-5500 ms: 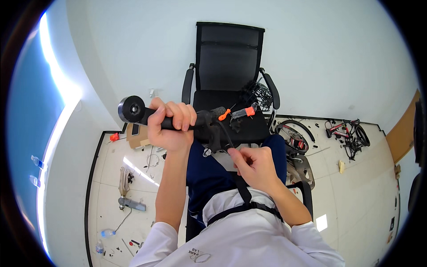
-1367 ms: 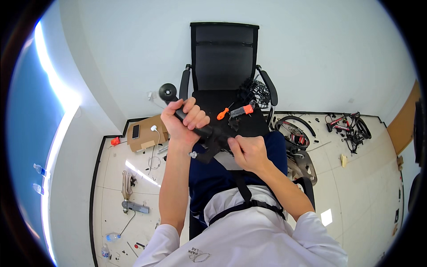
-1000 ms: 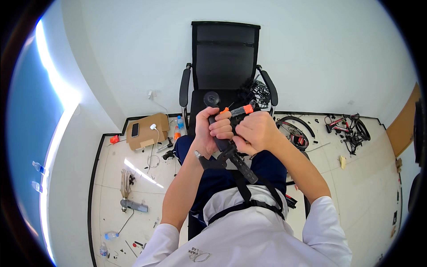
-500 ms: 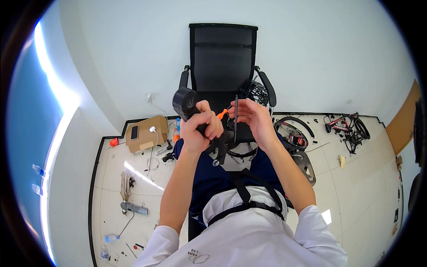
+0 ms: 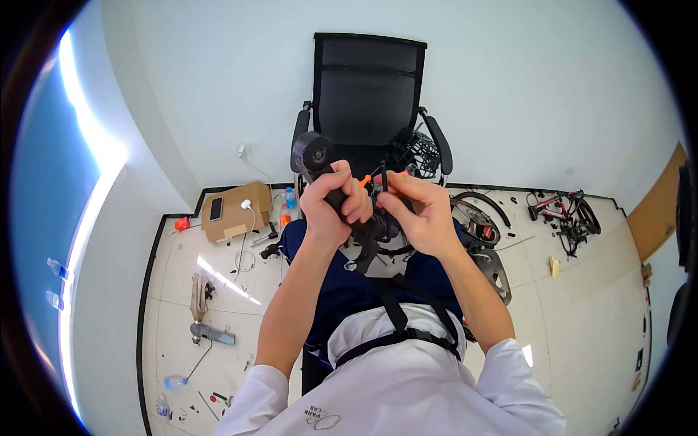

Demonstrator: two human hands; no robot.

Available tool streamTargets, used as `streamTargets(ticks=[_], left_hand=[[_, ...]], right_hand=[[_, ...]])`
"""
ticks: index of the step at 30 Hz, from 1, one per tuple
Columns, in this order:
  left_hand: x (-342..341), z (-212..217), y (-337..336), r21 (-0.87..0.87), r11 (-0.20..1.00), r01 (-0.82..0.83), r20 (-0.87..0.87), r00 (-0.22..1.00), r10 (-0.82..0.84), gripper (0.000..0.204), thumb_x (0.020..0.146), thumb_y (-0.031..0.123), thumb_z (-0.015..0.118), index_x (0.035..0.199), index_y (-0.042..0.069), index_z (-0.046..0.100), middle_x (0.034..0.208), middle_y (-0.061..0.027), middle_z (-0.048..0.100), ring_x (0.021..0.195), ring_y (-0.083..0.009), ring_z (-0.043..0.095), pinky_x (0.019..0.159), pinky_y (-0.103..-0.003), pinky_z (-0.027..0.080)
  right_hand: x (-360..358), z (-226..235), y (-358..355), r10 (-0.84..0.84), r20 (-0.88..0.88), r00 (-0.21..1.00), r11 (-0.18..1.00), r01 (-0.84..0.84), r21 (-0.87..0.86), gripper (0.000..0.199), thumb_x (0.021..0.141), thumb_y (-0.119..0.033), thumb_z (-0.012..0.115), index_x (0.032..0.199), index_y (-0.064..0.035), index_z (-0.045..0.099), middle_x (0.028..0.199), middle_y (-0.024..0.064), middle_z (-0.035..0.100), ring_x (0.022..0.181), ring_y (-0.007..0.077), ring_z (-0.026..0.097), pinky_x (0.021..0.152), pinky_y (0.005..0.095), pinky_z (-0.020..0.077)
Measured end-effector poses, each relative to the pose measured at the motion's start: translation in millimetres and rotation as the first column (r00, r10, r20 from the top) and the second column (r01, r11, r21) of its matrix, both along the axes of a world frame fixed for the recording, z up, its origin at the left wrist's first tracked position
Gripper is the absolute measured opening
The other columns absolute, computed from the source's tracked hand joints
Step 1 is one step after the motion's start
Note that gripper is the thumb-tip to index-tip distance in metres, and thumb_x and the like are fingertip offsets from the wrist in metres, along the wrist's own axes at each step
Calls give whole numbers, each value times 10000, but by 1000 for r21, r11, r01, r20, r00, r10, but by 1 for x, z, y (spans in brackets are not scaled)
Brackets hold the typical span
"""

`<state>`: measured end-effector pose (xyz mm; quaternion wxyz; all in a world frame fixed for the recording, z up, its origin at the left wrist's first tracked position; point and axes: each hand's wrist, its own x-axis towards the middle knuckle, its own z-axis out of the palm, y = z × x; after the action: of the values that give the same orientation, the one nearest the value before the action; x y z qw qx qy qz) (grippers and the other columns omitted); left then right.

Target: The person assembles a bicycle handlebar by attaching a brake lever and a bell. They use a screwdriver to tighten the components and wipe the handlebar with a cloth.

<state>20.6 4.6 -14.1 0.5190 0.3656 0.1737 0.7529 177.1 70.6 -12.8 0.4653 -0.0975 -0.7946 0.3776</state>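
Observation:
My left hand (image 5: 333, 207) is wrapped round a thick black tubular part (image 5: 314, 154) with a round, disc-like end that points up and away from me. Below the fist, more black pieces of this assembly (image 5: 367, 247) hang over my lap, with a small metal ring at the bottom. Close beside it, my right hand (image 5: 427, 221) pinches a thin dark strip or rod (image 5: 384, 176) between thumb and fingertips. Its lower end is hidden among the black parts. An orange handle (image 5: 366, 180) shows between the two hands, on or near the chair seat.
A black mesh-back chair (image 5: 368, 91) faces me, with a black wire basket (image 5: 416, 151) on its seat. Cardboard (image 5: 234, 231) bearing a phone (image 5: 216, 208) lies at left. Metal fork-like parts (image 5: 200, 301) are nearer. Wheel parts (image 5: 476, 221) and a red-black bicycle frame (image 5: 556, 211) lie right.
My right hand has gone from loosely spread fingers to a pinch on the thin dark piece, moving slightly down. The left hand keeps its grip, shifted a little right.

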Motion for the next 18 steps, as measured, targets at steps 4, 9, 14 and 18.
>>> streamTargets(ticks=[4, 9, 14, 18], left_hand=[[3, 4, 1, -157, 984, -89, 59, 993, 99, 258, 858, 247, 483, 658, 116, 386, 453, -20, 328, 397, -144, 280, 441, -309, 304], [-7, 3, 4, -186, 980, -69, 278, 953, 120, 287, 881, 270, 478, 649, 122, 396, 461, -2, 319, 405, -139, 280, 449, -305, 267], [-29, 10, -1, -126, 982, -142, 329, 928, 176, 285, 886, 278, 473, 657, 125, 400, 460, 10, 317, 402, -128, 294, 453, -297, 266], [-38, 10, -5, -66, 988, -142, 323, 933, 156, 288, 892, 279, 464, 657, 125, 398, 457, 11, 309, 397, -128, 284, 458, -296, 265]], right_hand=[[-1, 20, -26, 4, 34, 999, 952, -14, 306, 311, 792, 45, 672, 1103, 37, 658, 818, 91, 648, 732, 226, 591, 692, 297, 489], [6, 13, -51, -31, 85, 996, 821, -23, 571, 238, 742, 4, 730, 966, -76, 718, 899, 58, 589, 820, 235, 579, 708, 331, 475], [35, 9, -67, -112, 199, 974, 745, -50, 665, 346, 648, 6, 709, 984, -81, 701, 854, 33, 536, 789, 217, 535, 704, 340, 420], [59, 10, -53, -174, 395, 902, 710, -163, 685, 422, 626, -83, 621, 1044, -88, 679, 755, 31, 441, 708, 207, 470, 650, 329, 375]])
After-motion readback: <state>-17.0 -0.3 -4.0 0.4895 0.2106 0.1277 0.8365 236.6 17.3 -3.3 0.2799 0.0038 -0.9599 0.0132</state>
